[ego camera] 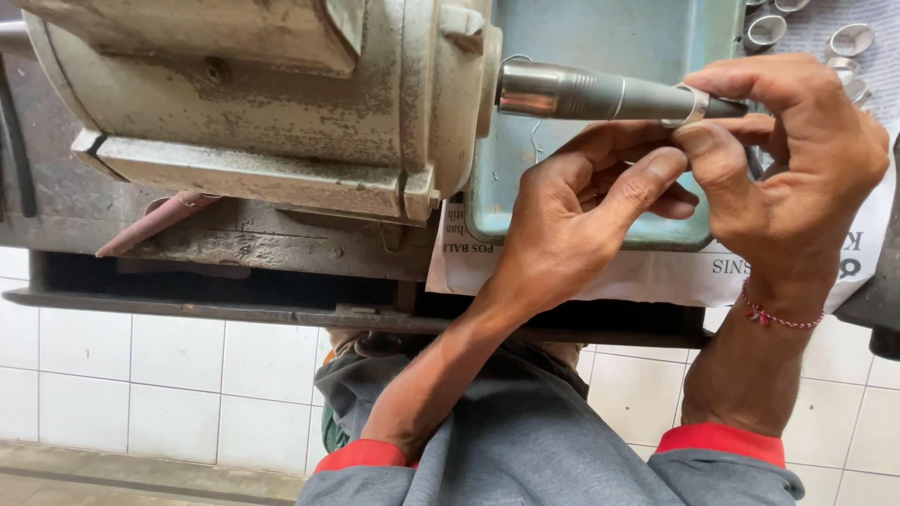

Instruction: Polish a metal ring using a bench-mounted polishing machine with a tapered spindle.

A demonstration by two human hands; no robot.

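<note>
A worn grey electric motor (253, 103) sits on a bench, and a tapered metal spindle (600, 94) sticks out of it to the right. A silver ring (692, 105) sits around the spindle near its thin end. My right hand (797, 178) pinches that ring between thumb and forefinger. My left hand (581, 215) is just below the spindle, its thumb touching the right thumb beside the ring. Both wrists wear grey sleeves with red cuffs.
A light blue metal tray (609, 37) lies under the spindle on newspaper (656, 272). Several more silver rings (848, 42) lie at the top right. A dark bench edge (187, 300) runs across, with white floor tiles (141, 375) below.
</note>
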